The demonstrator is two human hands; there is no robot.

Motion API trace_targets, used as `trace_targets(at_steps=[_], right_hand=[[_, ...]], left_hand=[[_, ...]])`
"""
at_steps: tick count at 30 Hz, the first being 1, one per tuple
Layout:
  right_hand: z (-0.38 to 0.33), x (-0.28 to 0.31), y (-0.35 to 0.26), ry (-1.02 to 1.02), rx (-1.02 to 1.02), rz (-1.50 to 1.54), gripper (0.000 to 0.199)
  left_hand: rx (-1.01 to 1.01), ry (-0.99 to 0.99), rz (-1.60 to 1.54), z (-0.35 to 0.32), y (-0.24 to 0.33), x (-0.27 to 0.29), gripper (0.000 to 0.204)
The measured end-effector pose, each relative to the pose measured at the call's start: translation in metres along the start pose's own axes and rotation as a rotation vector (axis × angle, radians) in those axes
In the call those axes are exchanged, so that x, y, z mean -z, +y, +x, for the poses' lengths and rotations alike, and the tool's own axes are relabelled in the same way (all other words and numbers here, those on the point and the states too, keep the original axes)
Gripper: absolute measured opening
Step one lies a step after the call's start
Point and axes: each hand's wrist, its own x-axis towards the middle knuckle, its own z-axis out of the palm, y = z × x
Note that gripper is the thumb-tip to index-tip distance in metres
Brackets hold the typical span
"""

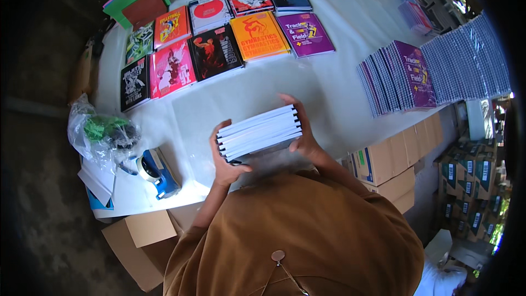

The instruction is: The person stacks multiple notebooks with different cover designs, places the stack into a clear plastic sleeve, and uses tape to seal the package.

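Observation:
Between my two hands is a stack of notebooks [258, 132], its white page edges facing up and dark covers showing at the corners. My left hand [223, 156] grips the stack's left end, thumb along the near side. At the right end, my right hand [304, 130] is closed round it, fingers on the far side and thumb near. The stack is close to my body, over the near part of the table [197, 115]; whether it touches the surface I cannot tell. Beyond it lie rows of notebooks, among them an orange one [258, 35] and a black one [215, 52].
At right stands a long row of spiral notebooks [466, 60] with a purple cover [415, 71] in front. A blue tape dispenser [158, 172] and a clear plastic bag [93, 134] sit at left. Cardboard boxes [392, 153] are below the right edge; an open carton [137, 246] is at lower left.

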Motion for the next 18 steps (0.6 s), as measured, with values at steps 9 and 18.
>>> trace_targets(at_steps=[9,18], right_hand=[[-0.036,0.035,0.072,-0.118,0.153,-0.495,0.096],[-0.021,0.011,0.027,-0.018,-0.271,-0.728,0.065]], left_hand=[[0.221,-0.142,0.176,-0.048,-0.072,0.019,0.089],[0.435,-0.067,0.279,-0.019,-0.013,0.008,0.054]])
